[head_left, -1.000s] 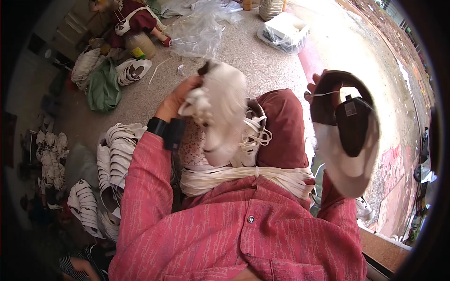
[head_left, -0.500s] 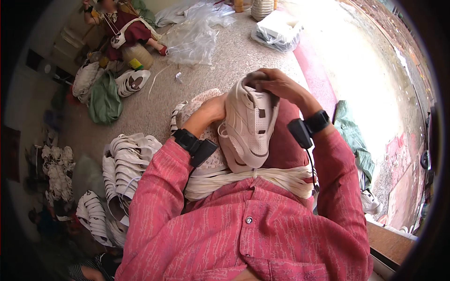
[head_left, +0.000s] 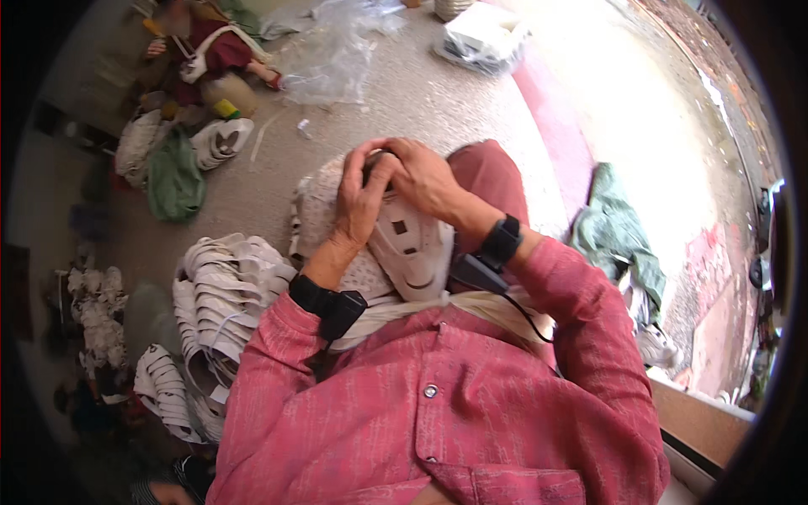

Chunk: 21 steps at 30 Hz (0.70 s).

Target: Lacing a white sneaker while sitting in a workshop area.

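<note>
A pale shoe upper (head_left: 416, 263) rests on my lap, toe toward my body, with two dark slots down its tongue area. Both hands close round its heel end. My left hand (head_left: 362, 198) wraps the collar from the left, its fingers curled over the top. From the right, my right hand (head_left: 427, 180) grips the same end, and the fingers of both hands meet there. Most of the shoe's opening is hidden under them. Around my waist lies a bundle of white laces (head_left: 364, 325).
Stacked white shoe uppers (head_left: 220, 290) stand to my left. Farther off lie a green sack (head_left: 175, 178), more uppers (head_left: 222, 141) and clear plastic sheeting (head_left: 324, 63). A person (head_left: 220, 49) sits at the far left. Ahead is a white tub (head_left: 484, 35); green cloth (head_left: 619, 227) lies right.
My right hand has moved left and closer to my left hand. My left hand has risen from the shoe's side to its heel collar. The view has shifted slightly.
</note>
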Each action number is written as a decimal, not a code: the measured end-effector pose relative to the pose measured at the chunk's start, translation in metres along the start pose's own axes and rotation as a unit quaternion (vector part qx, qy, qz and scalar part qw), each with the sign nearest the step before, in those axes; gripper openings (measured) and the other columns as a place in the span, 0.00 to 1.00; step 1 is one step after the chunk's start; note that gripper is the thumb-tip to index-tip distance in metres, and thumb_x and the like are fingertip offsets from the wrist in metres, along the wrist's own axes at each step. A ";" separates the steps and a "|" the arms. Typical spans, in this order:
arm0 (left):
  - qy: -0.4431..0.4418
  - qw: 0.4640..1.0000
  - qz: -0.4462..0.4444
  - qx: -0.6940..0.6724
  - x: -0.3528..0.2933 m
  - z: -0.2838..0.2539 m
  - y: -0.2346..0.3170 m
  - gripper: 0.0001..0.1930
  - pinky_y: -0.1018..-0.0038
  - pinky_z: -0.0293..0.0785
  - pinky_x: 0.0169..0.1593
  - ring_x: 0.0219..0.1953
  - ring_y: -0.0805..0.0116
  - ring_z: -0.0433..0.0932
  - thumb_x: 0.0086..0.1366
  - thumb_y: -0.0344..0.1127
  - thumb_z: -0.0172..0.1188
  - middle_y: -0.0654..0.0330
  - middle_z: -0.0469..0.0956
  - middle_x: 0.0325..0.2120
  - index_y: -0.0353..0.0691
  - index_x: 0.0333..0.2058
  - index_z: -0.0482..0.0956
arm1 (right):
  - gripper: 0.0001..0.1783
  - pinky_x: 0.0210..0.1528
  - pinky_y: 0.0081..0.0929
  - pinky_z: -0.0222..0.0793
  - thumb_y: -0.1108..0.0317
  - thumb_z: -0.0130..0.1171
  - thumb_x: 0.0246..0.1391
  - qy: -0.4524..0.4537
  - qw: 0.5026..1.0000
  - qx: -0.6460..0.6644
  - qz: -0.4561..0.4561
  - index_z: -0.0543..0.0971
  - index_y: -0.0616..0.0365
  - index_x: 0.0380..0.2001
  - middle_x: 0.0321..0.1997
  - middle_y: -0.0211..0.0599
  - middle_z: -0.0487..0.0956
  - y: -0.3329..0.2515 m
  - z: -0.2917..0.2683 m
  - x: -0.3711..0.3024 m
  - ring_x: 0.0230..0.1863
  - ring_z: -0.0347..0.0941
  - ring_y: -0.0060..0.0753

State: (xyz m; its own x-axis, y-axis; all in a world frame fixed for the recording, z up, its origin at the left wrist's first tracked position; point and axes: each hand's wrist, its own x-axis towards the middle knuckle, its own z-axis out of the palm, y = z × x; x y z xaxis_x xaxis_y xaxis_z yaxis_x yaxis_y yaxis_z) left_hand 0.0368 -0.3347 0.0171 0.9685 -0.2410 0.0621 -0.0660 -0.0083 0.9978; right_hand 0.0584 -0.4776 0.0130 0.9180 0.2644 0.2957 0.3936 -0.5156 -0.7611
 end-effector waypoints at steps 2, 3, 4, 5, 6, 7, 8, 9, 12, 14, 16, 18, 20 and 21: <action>0.095 0.985 0.128 0.068 0.000 0.000 -0.031 0.17 0.76 0.65 0.56 0.50 0.72 0.70 0.71 0.42 0.51 0.61 0.74 0.46 0.36 0.51 0.72 | 0.19 0.52 0.40 0.67 0.60 0.45 0.60 0.065 0.997 -0.032 -0.030 0.75 0.62 0.44 0.44 0.51 0.77 0.006 0.015 -0.010 0.48 0.72 0.54; 0.112 0.988 0.102 0.038 0.004 -0.004 -0.044 0.15 0.75 0.66 0.56 0.49 0.73 0.71 0.72 0.40 0.50 0.61 0.75 0.46 0.36 0.50 0.74 | 0.18 0.51 0.41 0.67 0.60 0.43 0.61 0.070 0.995 -0.053 -0.039 0.77 0.60 0.40 0.42 0.49 0.77 0.009 0.020 -0.009 0.47 0.72 0.52; 0.111 0.989 0.087 0.041 0.012 -0.007 -0.047 0.15 0.76 0.67 0.55 0.48 0.72 0.72 0.72 0.40 0.49 0.60 0.76 0.46 0.36 0.50 0.74 | 0.17 0.50 0.42 0.67 0.60 0.43 0.61 0.064 0.997 -0.033 -0.041 0.77 0.60 0.39 0.40 0.49 0.78 0.017 0.025 0.000 0.47 0.72 0.53; 0.109 0.990 0.057 0.071 0.023 -0.009 -0.047 0.17 0.76 0.68 0.54 0.47 0.72 0.72 0.72 0.41 0.48 0.60 0.77 0.45 0.35 0.50 0.74 | 0.17 0.48 0.42 0.68 0.60 0.43 0.61 0.061 0.997 -0.014 -0.042 0.77 0.60 0.39 0.39 0.50 0.78 0.030 0.027 0.010 0.46 0.73 0.53; 0.106 0.990 0.042 0.088 0.035 -0.014 -0.050 0.18 0.76 0.68 0.53 0.46 0.72 0.74 0.72 0.43 0.48 0.59 0.78 0.42 0.34 0.50 0.75 | 0.17 0.48 0.42 0.68 0.60 0.43 0.61 0.064 0.997 -0.023 -0.033 0.77 0.60 0.39 0.39 0.50 0.78 0.039 0.028 0.021 0.46 0.73 0.53; 0.106 0.991 0.016 0.084 0.043 -0.019 -0.055 0.19 0.76 0.69 0.52 0.45 0.71 0.75 0.72 0.44 0.49 0.58 0.79 0.42 0.33 0.49 0.75 | 0.16 0.47 0.43 0.68 0.61 0.43 0.61 0.006 0.998 -0.050 -0.026 0.76 0.60 0.39 0.38 0.51 0.78 0.045 0.030 0.033 0.44 0.73 0.55; 0.106 0.991 -0.008 0.082 0.048 -0.022 -0.060 0.20 0.75 0.69 0.51 0.45 0.71 0.75 0.71 0.45 0.49 0.58 0.79 0.41 0.32 0.48 0.75 | 0.16 0.45 0.43 0.69 0.62 0.43 0.61 -0.051 0.996 -0.075 -0.018 0.76 0.61 0.39 0.37 0.52 0.78 0.052 0.030 0.038 0.42 0.74 0.56; 0.103 0.991 -0.004 0.084 0.050 -0.018 -0.063 0.20 0.75 0.69 0.51 0.45 0.71 0.75 0.71 0.45 0.49 0.58 0.79 0.41 0.32 0.48 0.75 | 0.16 0.45 0.43 0.69 0.62 0.43 0.61 -0.046 0.996 -0.077 -0.019 0.76 0.61 0.39 0.37 0.52 0.78 0.060 0.032 0.036 0.42 0.74 0.56; 0.117 0.981 0.027 0.149 0.049 -0.015 -0.072 0.22 0.72 0.71 0.49 0.44 0.66 0.78 0.70 0.48 0.51 0.54 0.81 0.40 0.33 0.47 0.76 | 0.16 0.42 0.43 0.70 0.63 0.43 0.61 -0.036 0.998 -0.010 -0.041 0.76 0.62 0.41 0.39 0.55 0.78 0.059 0.026 0.028 0.40 0.74 0.60; 0.105 0.977 0.057 0.176 0.054 0.001 -0.066 0.21 0.72 0.71 0.49 0.43 0.63 0.78 0.70 0.48 0.51 0.52 0.81 0.40 0.34 0.47 0.76 | 0.15 0.41 0.44 0.71 0.63 0.46 0.60 0.042 0.978 -0.071 -0.193 0.76 0.64 0.37 0.35 0.52 0.78 0.088 0.021 0.024 0.37 0.76 0.55; 0.126 0.976 0.039 0.174 0.042 -0.012 -0.069 0.21 0.71 0.71 0.49 0.44 0.62 0.78 0.70 0.49 0.51 0.52 0.81 0.40 0.34 0.47 0.76 | 0.15 0.41 0.40 0.71 0.62 0.52 0.59 0.011 0.989 0.145 0.026 0.76 0.64 0.39 0.34 0.48 0.78 0.048 0.014 -0.002 0.35 0.76 0.48; 0.128 0.977 0.025 0.167 0.036 -0.008 -0.060 0.21 0.71 0.71 0.49 0.44 0.61 0.78 0.69 0.49 0.51 0.51 0.80 0.40 0.34 0.47 0.76 | 0.14 0.43 0.35 0.69 0.62 0.57 0.58 0.106 0.986 0.125 -0.042 0.77 0.62 0.39 0.34 0.45 0.77 0.026 -0.016 -0.046 0.37 0.74 0.41; 0.108 0.973 0.041 0.198 0.034 -0.002 -0.047 0.22 0.71 0.72 0.48 0.44 0.60 0.78 0.69 0.49 0.51 0.50 0.80 0.41 0.34 0.47 0.76 | 0.11 0.45 0.32 0.68 0.65 0.61 0.55 0.004 0.994 0.107 0.005 0.78 0.61 0.36 0.35 0.43 0.77 0.010 -0.058 -0.086 0.41 0.73 0.37; 0.097 0.975 0.047 0.194 0.032 -0.002 -0.043 0.23 0.70 0.71 0.49 0.45 0.59 0.78 0.69 0.50 0.52 0.49 0.79 0.43 0.34 0.48 0.75 | 0.10 0.45 0.33 0.68 0.66 0.61 0.54 -0.085 0.986 0.144 0.021 0.79 0.61 0.34 0.35 0.42 0.76 0.014 -0.068 -0.107 0.41 0.73 0.38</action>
State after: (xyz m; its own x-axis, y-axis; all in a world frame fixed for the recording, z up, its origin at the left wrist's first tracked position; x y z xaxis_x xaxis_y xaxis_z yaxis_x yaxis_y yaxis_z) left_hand 0.0711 -0.3406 -0.0234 0.9787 -0.0702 0.1931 -0.2052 -0.3708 0.9058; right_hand -0.0310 -0.5683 0.0103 0.9017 0.3938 0.1786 0.3034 -0.2819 -0.9102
